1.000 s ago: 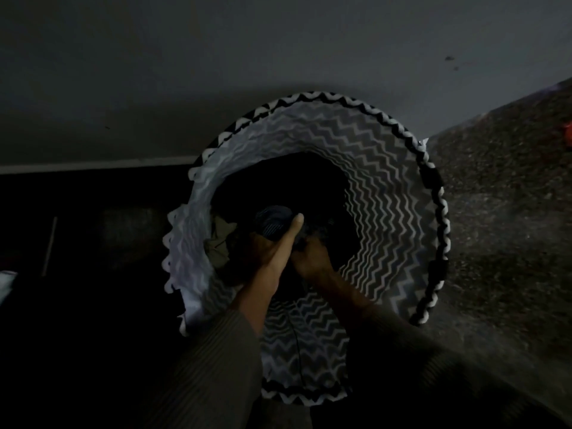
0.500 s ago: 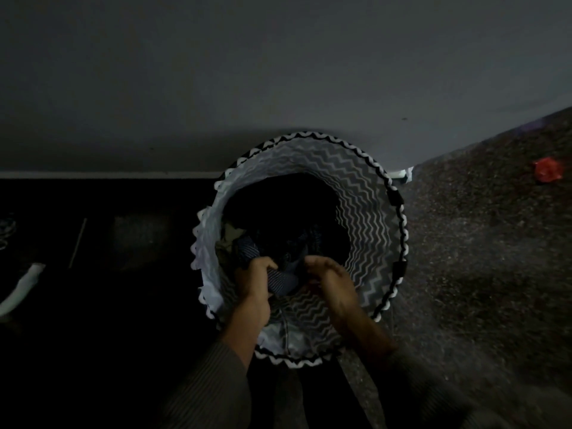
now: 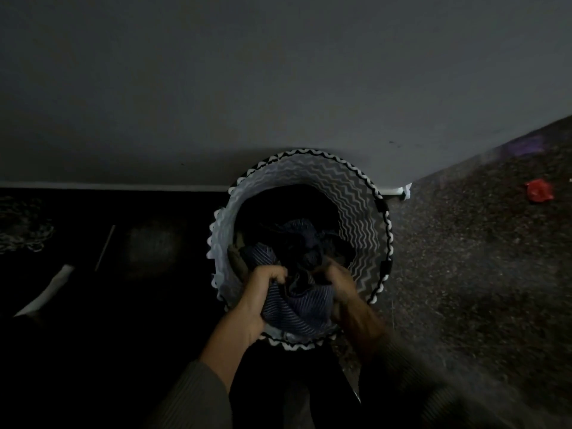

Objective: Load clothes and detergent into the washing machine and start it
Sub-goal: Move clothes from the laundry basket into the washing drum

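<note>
Striped navy clothes (image 3: 294, 308) fill both grips: left hand (image 3: 258, 297) and right hand (image 3: 340, 283) curl tightly round the bundle, forearms reaching down into the zigzag basket (image 3: 356, 193).

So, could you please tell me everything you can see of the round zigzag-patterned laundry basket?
The round laundry basket looks like soft fabric: grey-and-white zigzag walls, a black-and-white wavy trim on the rim, two dark tabs at the picture's right. It stands open on the floor against the pale wall. Inside lie dark clothes; the left hand and right hand reach in, gripping a navy striped garment by the near rim.
</note>
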Available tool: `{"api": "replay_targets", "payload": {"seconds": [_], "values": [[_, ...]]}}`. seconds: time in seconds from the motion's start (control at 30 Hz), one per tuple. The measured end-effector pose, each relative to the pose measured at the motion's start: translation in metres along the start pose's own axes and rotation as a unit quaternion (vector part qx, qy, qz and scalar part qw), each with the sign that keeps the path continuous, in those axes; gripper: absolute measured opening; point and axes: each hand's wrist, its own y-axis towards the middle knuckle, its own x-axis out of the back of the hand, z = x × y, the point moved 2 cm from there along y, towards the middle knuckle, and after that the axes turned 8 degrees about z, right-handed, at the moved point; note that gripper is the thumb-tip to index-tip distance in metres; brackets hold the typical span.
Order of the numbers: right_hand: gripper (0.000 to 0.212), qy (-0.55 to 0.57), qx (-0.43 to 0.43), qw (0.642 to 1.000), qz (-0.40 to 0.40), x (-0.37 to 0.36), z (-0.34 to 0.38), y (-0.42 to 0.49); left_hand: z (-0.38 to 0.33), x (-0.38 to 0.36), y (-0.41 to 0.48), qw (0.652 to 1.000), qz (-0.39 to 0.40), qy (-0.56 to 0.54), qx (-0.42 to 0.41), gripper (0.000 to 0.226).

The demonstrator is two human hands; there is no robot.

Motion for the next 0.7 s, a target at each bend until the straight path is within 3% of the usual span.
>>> {"api": "replay_targets", "payload": {"seconds": [0.03, 0.07, 0.13, 0.23, 0.3, 0.4, 0.43, 0.5, 0.57, 0.67, 0.7], "values": [[0.033, 0.036, 0.004, 0.999, 0.019, -0.002, 0.001, -0.010, 0.000, 0.005, 0.000, 0.997, -0.038, 0.053, -0.037, 0.007], [0.040, 0.068, 0.010, 0.997, 0.043, -0.005, 0.002, -0.019, 0.002, 0.013, 0.003, 0.986, -0.102, 0.102, -0.080, 0.013], [0.056, 0.107, 0.026, 0.991, 0.081, -0.009, 0.001, -0.035, 0.002, 0.020, -0.001, 0.951, -0.194, 0.162, -0.179, 0.048], [0.060, 0.144, 0.033, 0.981, 0.130, -0.012, 0.004, -0.062, -0.001, 0.014, -0.009, 0.925, -0.204, 0.181, -0.265, 0.071], [0.057, 0.125, 0.037, 0.975, 0.182, -0.018, 0.009, -0.083, -0.002, 0.010, -0.003, 0.934, -0.169, 0.210, -0.235, 0.082], [0.048, 0.010, 0.038, 0.978, 0.205, -0.031, 0.011, -0.096, -0.004, -0.003, -0.007, 0.987, 0.018, 0.110, -0.113, 0.088], [0.045, -0.032, 0.047, 0.975, 0.214, -0.035, 0.012, -0.097, -0.004, -0.005, -0.011, 0.992, 0.063, 0.065, -0.092, 0.081], [0.040, -0.102, 0.061, 0.964, 0.238, -0.046, 0.019, -0.108, -0.007, -0.004, -0.025, 0.990, 0.121, 0.034, -0.060, 0.044], [0.042, -0.122, 0.049, 0.949, 0.285, -0.052, 0.018, -0.116, -0.010, -0.003, -0.038, 0.987, 0.148, 0.040, -0.035, 0.016], [0.030, -0.078, 0.048, 0.938, 0.333, -0.056, 0.017, -0.129, -0.015, 0.003, -0.051, 0.988, 0.125, 0.038, -0.080, 0.044], [0.024, -0.045, 0.062, 0.941, 0.331, -0.053, 0.013, -0.128, -0.016, 0.006, -0.058, 0.989, 0.106, 0.042, -0.098, 0.040]]}}
